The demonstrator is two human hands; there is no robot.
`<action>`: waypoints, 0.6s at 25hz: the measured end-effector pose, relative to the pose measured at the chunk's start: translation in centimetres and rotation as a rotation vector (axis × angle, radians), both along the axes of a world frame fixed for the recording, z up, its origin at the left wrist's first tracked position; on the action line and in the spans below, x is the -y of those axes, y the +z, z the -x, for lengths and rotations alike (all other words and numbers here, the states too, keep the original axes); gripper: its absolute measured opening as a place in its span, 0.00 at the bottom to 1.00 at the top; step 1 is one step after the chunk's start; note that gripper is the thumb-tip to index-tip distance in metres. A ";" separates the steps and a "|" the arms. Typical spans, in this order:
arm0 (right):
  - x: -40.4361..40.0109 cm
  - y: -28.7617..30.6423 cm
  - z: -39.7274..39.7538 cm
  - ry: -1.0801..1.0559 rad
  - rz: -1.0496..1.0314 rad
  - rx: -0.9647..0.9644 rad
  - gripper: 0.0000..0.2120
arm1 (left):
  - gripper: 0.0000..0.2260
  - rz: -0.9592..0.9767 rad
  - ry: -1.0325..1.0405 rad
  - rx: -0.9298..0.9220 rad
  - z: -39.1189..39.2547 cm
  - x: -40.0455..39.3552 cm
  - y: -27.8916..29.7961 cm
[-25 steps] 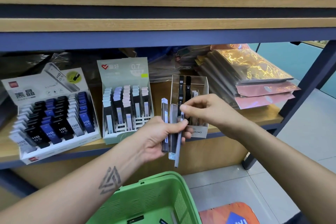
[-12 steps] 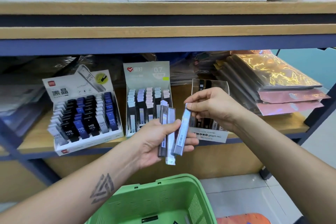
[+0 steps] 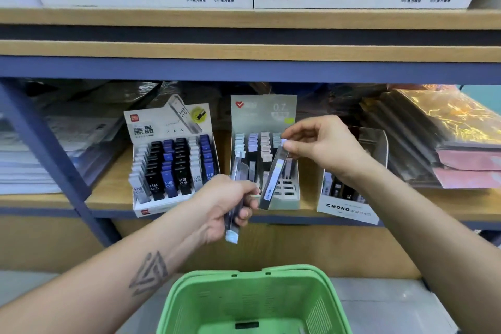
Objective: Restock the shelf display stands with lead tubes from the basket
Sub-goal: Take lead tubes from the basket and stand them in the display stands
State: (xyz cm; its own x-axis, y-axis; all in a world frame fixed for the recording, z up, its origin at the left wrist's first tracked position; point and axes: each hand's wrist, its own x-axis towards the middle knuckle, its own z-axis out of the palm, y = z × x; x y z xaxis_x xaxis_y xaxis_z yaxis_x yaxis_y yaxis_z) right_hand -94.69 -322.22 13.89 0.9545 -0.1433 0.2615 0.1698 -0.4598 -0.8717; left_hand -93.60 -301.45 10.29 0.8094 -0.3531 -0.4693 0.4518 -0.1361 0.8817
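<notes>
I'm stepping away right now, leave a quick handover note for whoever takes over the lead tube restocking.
Left hand: grip on a small bundle of lead tubes, held in front of the shelf edge.
Right hand: pinches one lead tube by its top cap, tilted, in front of the 0.7 display stand.
Done: nothing from this handful is slotted yet.
Left: seat the pinched tube in an empty front slot of that stand, then place the bundle. The green basket sits below; its contents are barely visible.
</notes>
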 end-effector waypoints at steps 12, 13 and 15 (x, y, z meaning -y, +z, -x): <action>-5.3 -1.5 -3.2 -0.051 0.524 0.274 0.02 | 0.04 0.063 0.164 0.008 -3.5 -3.6 0.2; -5.3 -1.3 -3.2 -0.042 0.503 0.252 0.02 | 0.04 0.075 0.154 -0.007 -3.4 -3.6 0.2; -5.4 -1.0 -3.1 -0.002 0.486 0.214 0.02 | 0.03 0.105 0.133 -0.040 -3.3 -3.7 0.3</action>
